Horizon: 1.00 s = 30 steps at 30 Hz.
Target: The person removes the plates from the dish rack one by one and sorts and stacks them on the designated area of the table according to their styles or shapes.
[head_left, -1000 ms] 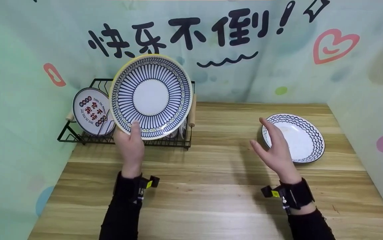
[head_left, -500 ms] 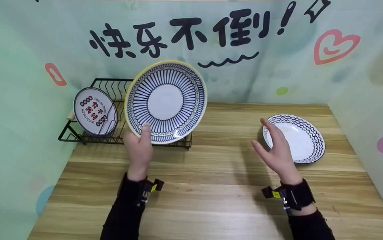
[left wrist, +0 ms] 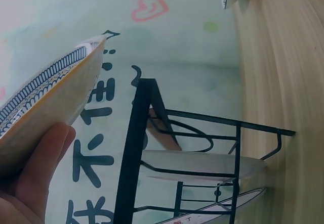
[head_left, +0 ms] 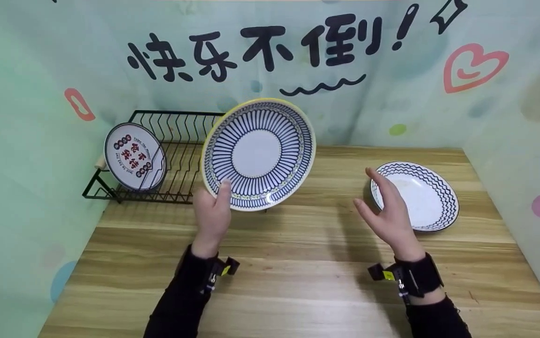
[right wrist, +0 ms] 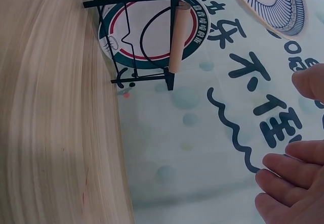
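Observation:
My left hand [head_left: 212, 213] grips the lower rim of a blue-striped plate with a yellow edge [head_left: 258, 153], holding it upright in the air over the table, right of the black wire dish rack [head_left: 176, 136]. In the left wrist view the same plate [left wrist: 48, 90] shows edge-on above my fingers [left wrist: 38, 166]. My right hand [head_left: 387, 211] hovers open over the table, fingers straight, holding nothing, just left of a white plate with a blue zigzag rim [head_left: 415, 195] that lies flat. The right wrist view shows its fingertips [right wrist: 288, 178] in the air.
A small plate with red and black print [head_left: 135, 157] stands in the rack's left end. The rack [right wrist: 147, 37] has wooden handles. Printed backdrop walls close in the wooden table [head_left: 298, 281] on the left, back and right.
My left hand has carried the striped plate to the right and a little down, away from the rack toward the table's middle. The right hand has stayed in place.

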### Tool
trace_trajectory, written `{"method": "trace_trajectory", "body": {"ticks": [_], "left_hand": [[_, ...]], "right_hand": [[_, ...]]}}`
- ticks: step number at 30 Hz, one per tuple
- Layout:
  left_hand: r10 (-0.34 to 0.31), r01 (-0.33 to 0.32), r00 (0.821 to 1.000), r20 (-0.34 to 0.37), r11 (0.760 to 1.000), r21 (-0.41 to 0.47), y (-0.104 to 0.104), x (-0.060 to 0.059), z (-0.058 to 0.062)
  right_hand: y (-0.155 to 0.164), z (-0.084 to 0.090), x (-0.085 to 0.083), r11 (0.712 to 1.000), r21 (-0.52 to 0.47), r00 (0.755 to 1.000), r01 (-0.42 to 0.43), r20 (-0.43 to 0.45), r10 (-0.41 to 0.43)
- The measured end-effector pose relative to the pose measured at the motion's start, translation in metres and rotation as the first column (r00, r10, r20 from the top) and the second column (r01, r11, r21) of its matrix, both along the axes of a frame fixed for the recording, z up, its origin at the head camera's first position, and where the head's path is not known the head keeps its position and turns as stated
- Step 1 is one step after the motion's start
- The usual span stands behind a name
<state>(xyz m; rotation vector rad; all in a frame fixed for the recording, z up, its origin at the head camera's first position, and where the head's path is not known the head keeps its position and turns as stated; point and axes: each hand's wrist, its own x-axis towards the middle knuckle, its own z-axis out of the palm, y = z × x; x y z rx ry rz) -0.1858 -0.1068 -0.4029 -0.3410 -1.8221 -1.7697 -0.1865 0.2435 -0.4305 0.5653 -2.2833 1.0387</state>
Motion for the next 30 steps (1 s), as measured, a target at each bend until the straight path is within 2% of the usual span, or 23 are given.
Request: {"method": "trace_trajectory", "body": {"ticks": [11,23,26,30], "left_hand": [[-0.07,0.073,0.996,0.055,0.996,-0.05,0.015,0.0,-0.012],[-0.115,0.12,0.992,0.052,0.987,-0.104,0.028,0.001,-0.026],[-0.137,0.142,0.989,0.055,0.984,-0.106,0.032,0.001,-0.029],[-0.16,0.167,0.985,0.068,0.98,-0.108,0.035,0.002,-0.033]], "right_hand": [[-0.003,-0.002,0.0,1.0,-0.017,1.0,-0.01,0.004,0.01],[-0.008,-0.002,0.002,0.993,-0.102,0.998,-0.06,0.028,0.063],[-0.013,0.002,0.005,0.991,-0.117,0.996,-0.063,0.051,0.069],[-0.023,0.018,0.015,0.986,-0.142,0.992,-0.084,0.079,0.096]]}}
